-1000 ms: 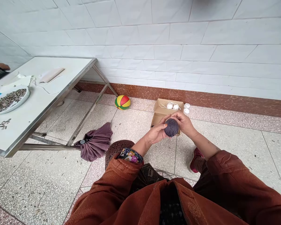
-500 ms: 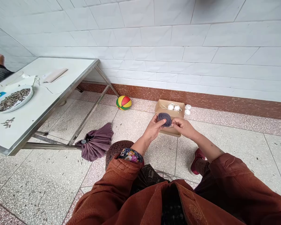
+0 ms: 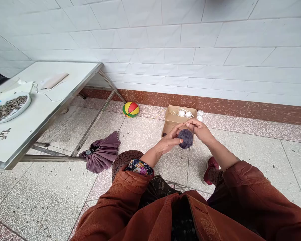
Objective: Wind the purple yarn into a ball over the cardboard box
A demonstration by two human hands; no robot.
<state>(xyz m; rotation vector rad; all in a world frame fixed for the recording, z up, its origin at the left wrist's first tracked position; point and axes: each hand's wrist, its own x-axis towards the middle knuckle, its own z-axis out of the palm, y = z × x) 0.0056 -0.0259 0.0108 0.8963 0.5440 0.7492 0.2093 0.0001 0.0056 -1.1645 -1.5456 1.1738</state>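
A ball of dark purple-grey yarn [image 3: 185,139] rests in my left hand [image 3: 167,144], whose thumb presses on its near side while the fingers curl behind it. At the ball's upper right, the fingertips of my right hand [image 3: 201,130] are pinched together on the yarn; the strand itself is too thin to make out. Below and beyond my hands, an open cardboard box [image 3: 169,117] lies on the floor, partly hidden by them. White yarn balls [image 3: 185,114] with loose strands sit in its far part. A small dark thing [image 3: 164,134] shows at its left edge.
More white balls [image 3: 200,115] lie right of the box. A striped ball [image 3: 130,109] rests near the wall. At left stands a metal-framed table [image 3: 46,113] with a plate [image 3: 27,103] of seed-like pieces. A folded purple umbrella [image 3: 102,152] leans by a brown stool [image 3: 125,160].
The yarn ball has turned and moved slightly right and down. My right hand has gone from the ball's right side to above it. At far left, another person's hand has mostly left view.
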